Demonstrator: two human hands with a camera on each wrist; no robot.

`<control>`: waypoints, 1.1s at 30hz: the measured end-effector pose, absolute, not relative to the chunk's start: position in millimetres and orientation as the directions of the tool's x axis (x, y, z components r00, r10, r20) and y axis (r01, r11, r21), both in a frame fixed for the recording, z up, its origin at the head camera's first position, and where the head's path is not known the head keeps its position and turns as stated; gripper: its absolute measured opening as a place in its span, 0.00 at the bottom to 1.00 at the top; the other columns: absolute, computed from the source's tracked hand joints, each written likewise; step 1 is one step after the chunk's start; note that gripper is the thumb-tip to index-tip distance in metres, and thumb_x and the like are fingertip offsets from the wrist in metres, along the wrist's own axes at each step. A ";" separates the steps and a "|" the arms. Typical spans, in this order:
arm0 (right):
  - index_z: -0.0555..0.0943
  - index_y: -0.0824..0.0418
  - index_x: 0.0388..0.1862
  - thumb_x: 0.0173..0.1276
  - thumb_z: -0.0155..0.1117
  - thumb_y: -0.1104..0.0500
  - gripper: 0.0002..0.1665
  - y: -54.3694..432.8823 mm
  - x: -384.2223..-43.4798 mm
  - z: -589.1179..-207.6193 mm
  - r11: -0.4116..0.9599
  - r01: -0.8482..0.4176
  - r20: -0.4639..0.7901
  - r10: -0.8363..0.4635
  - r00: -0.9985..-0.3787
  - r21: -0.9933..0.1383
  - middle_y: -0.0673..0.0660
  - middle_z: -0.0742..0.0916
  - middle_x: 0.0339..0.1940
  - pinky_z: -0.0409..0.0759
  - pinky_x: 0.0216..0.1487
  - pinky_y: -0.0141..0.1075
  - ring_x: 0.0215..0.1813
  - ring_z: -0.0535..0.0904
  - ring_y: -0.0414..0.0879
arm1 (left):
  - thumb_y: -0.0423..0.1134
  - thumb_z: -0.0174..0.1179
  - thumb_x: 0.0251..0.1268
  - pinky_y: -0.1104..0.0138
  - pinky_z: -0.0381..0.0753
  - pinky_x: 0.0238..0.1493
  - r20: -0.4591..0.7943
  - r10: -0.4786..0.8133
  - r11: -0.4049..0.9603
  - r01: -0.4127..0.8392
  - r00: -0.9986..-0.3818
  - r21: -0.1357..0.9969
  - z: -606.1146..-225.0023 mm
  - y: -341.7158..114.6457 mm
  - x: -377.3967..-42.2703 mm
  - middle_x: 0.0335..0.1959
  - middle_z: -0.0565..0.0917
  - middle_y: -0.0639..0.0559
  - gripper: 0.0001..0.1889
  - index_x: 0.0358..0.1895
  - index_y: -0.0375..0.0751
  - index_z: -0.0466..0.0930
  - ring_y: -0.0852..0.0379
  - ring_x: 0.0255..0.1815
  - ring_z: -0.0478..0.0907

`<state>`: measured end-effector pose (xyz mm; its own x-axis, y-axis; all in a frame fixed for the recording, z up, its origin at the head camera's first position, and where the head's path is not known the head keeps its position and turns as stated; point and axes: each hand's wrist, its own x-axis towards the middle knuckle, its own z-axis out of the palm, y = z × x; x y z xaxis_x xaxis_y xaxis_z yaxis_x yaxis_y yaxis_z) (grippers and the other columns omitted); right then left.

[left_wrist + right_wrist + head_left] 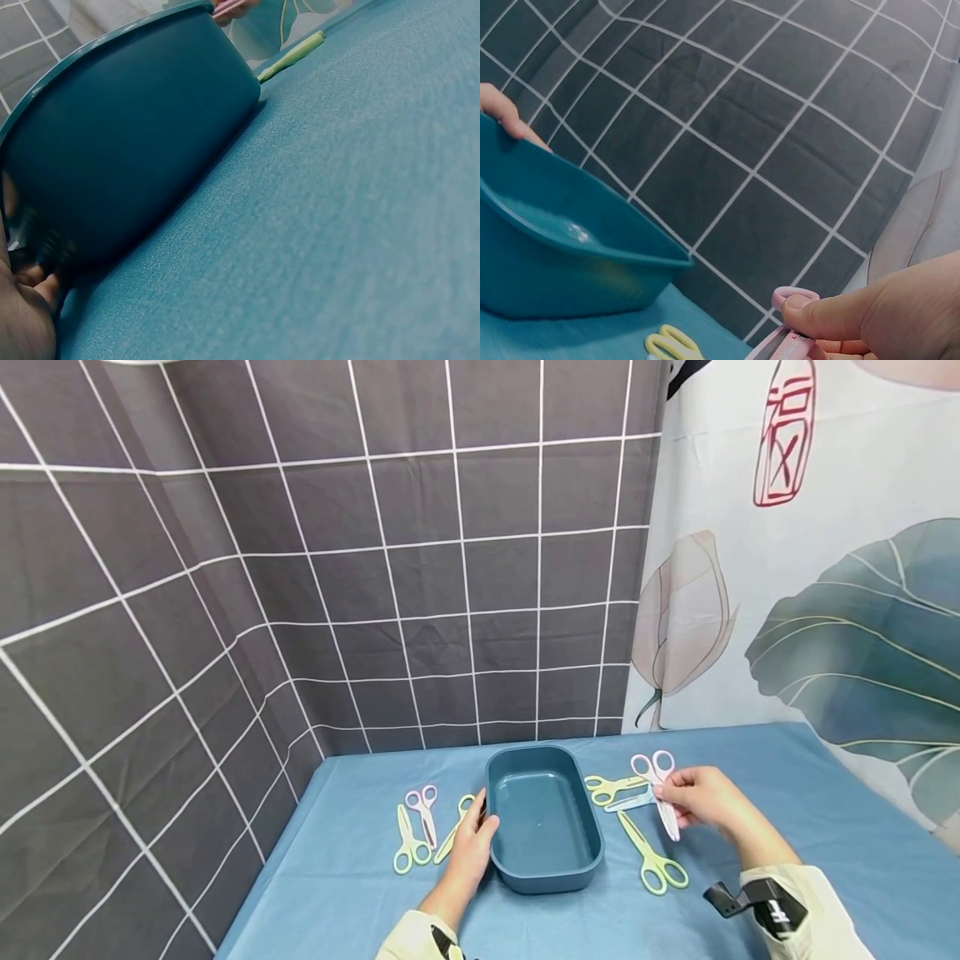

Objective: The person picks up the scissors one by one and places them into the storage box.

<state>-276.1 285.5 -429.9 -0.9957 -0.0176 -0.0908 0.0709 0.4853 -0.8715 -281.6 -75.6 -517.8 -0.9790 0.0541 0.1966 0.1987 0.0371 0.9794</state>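
A blue-green plastic box (543,814) stands on the table, with only its bare floor showing inside. My left hand (468,847) holds its left side, thumb at the rim; in the left wrist view my fingers (45,289) are low against the outer wall. To the right of the box, my right hand (697,797) pinches pink scissors (663,793), handle loops up and blades down. Below and beside them lie yellow scissors (607,788), light blue scissors (632,800) partly covered by the pink pair, and yellow-green scissors (652,858).
Left of the box lie yellow-green scissors (408,843), pink-purple scissors (424,817) and yellow scissors (455,831) partly behind my left hand. A blue cloth (337,893) covers the table. Behind it hang a grey checked curtain (420,585) and a white printed one (720,693).
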 end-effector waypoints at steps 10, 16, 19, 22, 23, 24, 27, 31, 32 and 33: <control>0.80 0.75 0.39 0.71 0.65 0.62 0.13 269.8 -280.4 -420.6 0.476 0.032 -0.063 -0.050 -0.997 -0.879 0.54 0.81 0.22 0.84 0.26 0.35 0.23 0.80 0.43 | 0.32 0.51 0.75 0.47 0.60 0.73 0.199 0.049 0.059 0.202 -0.979 0.978 -518.0 -75.6 -281.6 0.76 0.61 0.30 0.30 0.77 0.28 0.58 0.35 0.75 0.62; 0.81 0.74 0.37 0.71 0.65 0.62 0.12 259.1 -284.1 -418.5 0.449 0.014 -0.057 -0.081 -0.995 -0.893 0.53 0.81 0.22 0.84 0.26 0.35 0.23 0.80 0.42 | 0.30 0.50 0.75 0.46 0.61 0.73 0.194 0.051 0.050 0.196 -0.980 0.979 -517.1 -75.5 -280.9 0.76 0.61 0.30 0.30 0.77 0.28 0.58 0.35 0.74 0.63; 0.81 0.74 0.37 0.71 0.65 0.62 0.13 254.0 -286.1 -418.6 0.444 0.019 -0.062 -0.083 -0.995 -0.896 0.53 0.82 0.22 0.84 0.26 0.35 0.23 0.80 0.42 | 0.30 0.50 0.75 0.46 0.61 0.72 0.197 0.049 0.052 0.199 -0.979 0.979 -516.5 -75.2 -281.1 0.76 0.62 0.30 0.29 0.76 0.28 0.58 0.35 0.74 0.63; 0.81 0.74 0.38 0.71 0.66 0.62 0.12 248.8 -287.9 -419.5 0.438 0.017 -0.062 -0.088 -0.994 -0.899 0.54 0.83 0.23 0.84 0.26 0.35 0.23 0.80 0.42 | 0.31 0.50 0.75 0.46 0.62 0.72 0.196 0.052 0.050 0.199 -0.979 0.979 -516.3 -74.9 -281.2 0.76 0.62 0.30 0.29 0.76 0.28 0.58 0.35 0.74 0.63; 0.81 0.73 0.37 0.71 0.66 0.62 0.12 246.9 -288.7 -419.9 0.435 0.021 -0.064 -0.084 -0.994 -0.900 0.54 0.83 0.23 0.84 0.26 0.35 0.23 0.80 0.42 | 0.31 0.50 0.75 0.46 0.62 0.72 0.196 0.052 0.050 0.199 -0.979 0.979 -516.0 -74.8 -281.1 0.76 0.61 0.30 0.29 0.76 0.28 0.58 0.35 0.74 0.63; 0.81 0.73 0.37 0.71 0.66 0.62 0.12 245.0 -289.4 -420.2 0.435 0.016 -0.061 -0.089 -0.994 -0.900 0.54 0.83 0.23 0.84 0.26 0.35 0.23 0.80 0.42 | 0.31 0.50 0.75 0.46 0.61 0.72 0.194 0.051 0.052 0.196 -0.980 0.979 -516.1 -74.8 -280.9 0.76 0.61 0.30 0.29 0.77 0.28 0.58 0.35 0.74 0.63; 0.81 0.72 0.36 0.71 0.66 0.62 0.11 238.5 -291.8 -421.1 0.431 0.020 -0.063 -0.087 -0.994 -0.902 0.53 0.83 0.23 0.84 0.26 0.34 0.23 0.80 0.42 | 0.31 0.50 0.75 0.46 0.61 0.73 0.189 0.047 0.053 0.191 -0.981 0.980 -515.9 -74.6 -280.9 0.76 0.61 0.30 0.29 0.76 0.28 0.58 0.35 0.74 0.63; 0.81 0.72 0.36 0.70 0.66 0.62 0.11 229.6 -293.6 -420.3 0.414 0.014 -0.063 -0.103 -0.993 -0.910 0.53 0.83 0.22 0.84 0.26 0.35 0.23 0.80 0.42 | 0.31 0.49 0.76 0.46 0.61 0.73 0.188 0.050 0.052 0.191 -0.981 0.980 -516.4 -74.7 -281.8 0.76 0.61 0.30 0.29 0.77 0.28 0.58 0.35 0.74 0.63; 0.81 0.72 0.35 0.70 0.66 0.63 0.11 227.5 -293.7 -419.6 0.408 0.011 -0.060 -0.109 -0.992 -0.913 0.53 0.83 0.22 0.84 0.25 0.35 0.23 0.80 0.42 | 0.31 0.49 0.76 0.46 0.61 0.73 0.186 0.052 0.047 0.189 -0.981 0.981 -516.3 -74.8 -282.0 0.76 0.61 0.30 0.29 0.77 0.28 0.58 0.35 0.74 0.63; 0.81 0.72 0.35 0.70 0.66 0.63 0.10 225.3 -293.9 -418.8 0.401 0.010 -0.061 -0.115 -0.992 -0.916 0.53 0.83 0.22 0.84 0.26 0.35 0.22 0.80 0.42 | 0.31 0.49 0.76 0.46 0.61 0.73 0.186 0.055 0.050 0.189 -0.981 0.981 -516.5 -74.9 -282.2 0.76 0.61 0.30 0.29 0.77 0.28 0.58 0.35 0.74 0.63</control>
<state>-293.9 225.3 -418.8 -0.9916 -0.1145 -0.0605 0.0095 0.4012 -0.9159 -282.2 -74.9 -516.5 -0.9809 0.0547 0.1864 0.1892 0.0503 0.9807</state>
